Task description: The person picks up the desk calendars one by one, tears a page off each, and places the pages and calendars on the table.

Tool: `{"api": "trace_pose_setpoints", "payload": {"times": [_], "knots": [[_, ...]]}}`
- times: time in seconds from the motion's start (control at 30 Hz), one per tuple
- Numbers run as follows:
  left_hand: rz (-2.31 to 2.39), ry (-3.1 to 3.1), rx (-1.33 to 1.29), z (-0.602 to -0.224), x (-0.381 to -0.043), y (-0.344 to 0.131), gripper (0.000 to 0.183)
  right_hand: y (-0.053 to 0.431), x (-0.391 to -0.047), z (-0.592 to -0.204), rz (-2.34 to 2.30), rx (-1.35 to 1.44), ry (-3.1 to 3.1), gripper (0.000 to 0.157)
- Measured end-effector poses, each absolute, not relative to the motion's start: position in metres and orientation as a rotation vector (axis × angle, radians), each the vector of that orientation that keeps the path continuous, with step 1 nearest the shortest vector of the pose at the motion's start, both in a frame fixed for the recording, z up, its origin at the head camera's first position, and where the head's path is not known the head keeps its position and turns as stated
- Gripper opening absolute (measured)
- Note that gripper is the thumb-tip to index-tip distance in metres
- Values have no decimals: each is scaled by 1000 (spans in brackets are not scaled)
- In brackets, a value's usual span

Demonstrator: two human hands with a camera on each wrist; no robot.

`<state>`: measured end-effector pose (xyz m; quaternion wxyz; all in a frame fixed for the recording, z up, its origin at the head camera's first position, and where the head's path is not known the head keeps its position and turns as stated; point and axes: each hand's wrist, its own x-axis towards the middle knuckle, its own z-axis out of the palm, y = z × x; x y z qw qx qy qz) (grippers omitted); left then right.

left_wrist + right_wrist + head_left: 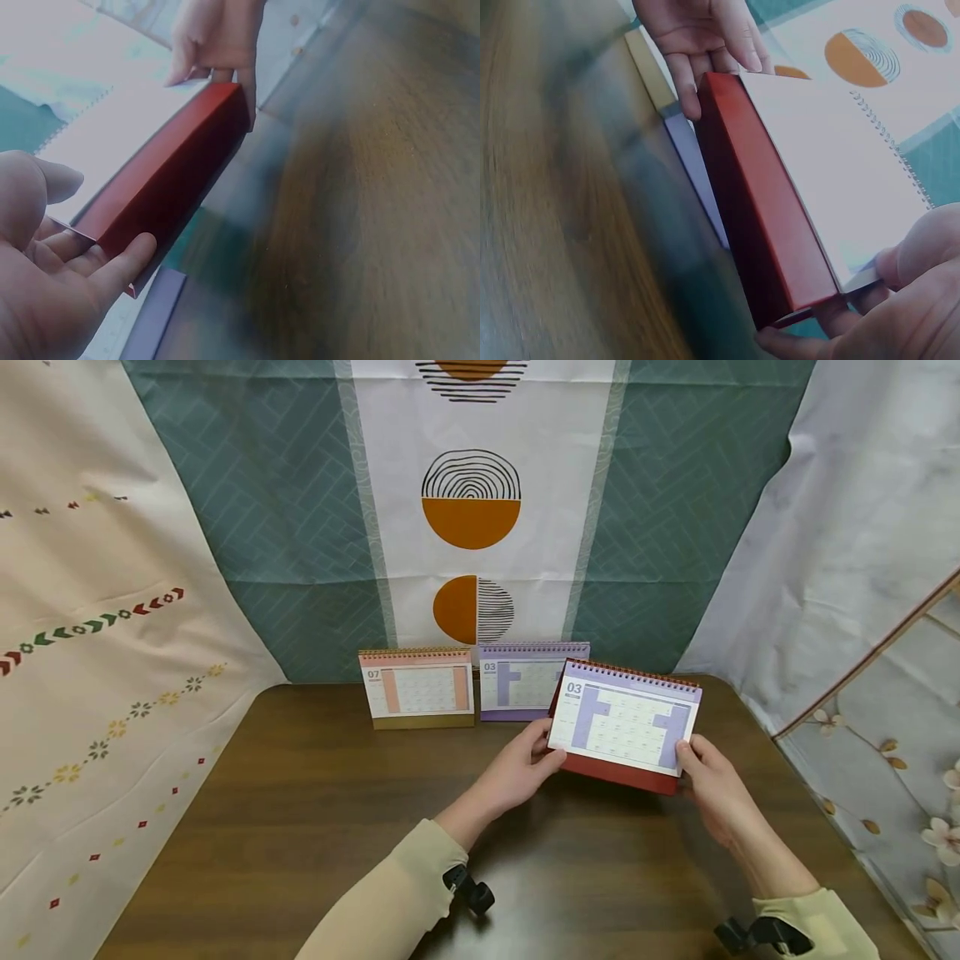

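Both hands hold a red-based desk calendar (626, 717), tilted, with a purple "03" page facing me. My left hand (522, 767) grips its left end, thumb on the front and fingers at the base and back. At the lower right corner my right hand (712, 781) pinches it, thumb over the page. In the left wrist view the red base (169, 161) shows from below, raised off the table. Behind it stands a purple desk calendar (517, 685), partly hidden by the held one. A pink and gold desk calendar (422, 687) showing "07" stands upright to its left.
The brown wooden table (300, 827) lies under the hands. A patterned cloth (300, 527) hangs just behind its back edge. Light cloths with printed motifs hang on the left (112, 693) and the right (862, 693).
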<state>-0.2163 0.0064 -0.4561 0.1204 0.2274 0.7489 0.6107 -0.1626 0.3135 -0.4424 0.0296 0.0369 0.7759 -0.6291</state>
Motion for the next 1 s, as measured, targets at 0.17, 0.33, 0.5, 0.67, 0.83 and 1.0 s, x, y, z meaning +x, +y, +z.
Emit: {"api": "trace_pose_setpoints", "payload": {"times": [0.17, 0.33, 0.5, 0.67, 0.83, 1.0], "knots": [[1834, 2155, 649, -453, -211, -8, 50, 301, -163, -438, -1921, 93, 2383, 52], [1872, 2127, 655, -448, -206, -22, 55, 289, -165, -436, -1923, 75, 2360, 53], [1954, 2076, 664, -445, -201, -34, 53, 275, -167, -434, -1940, 60, 2333, 52], [2011, 2060, 636, -440, -198, -45, 53, 262, -169, -430, -1988, 11, 2281, 53], [2022, 2088, 676, -432, -198, -58, 51, 251, -173, -424, -2027, -31, 2273, 52], [2041, 2094, 673, -426, -196, -72, 47, 236, -180, -414, -2019, -54, 2308, 54]]}}
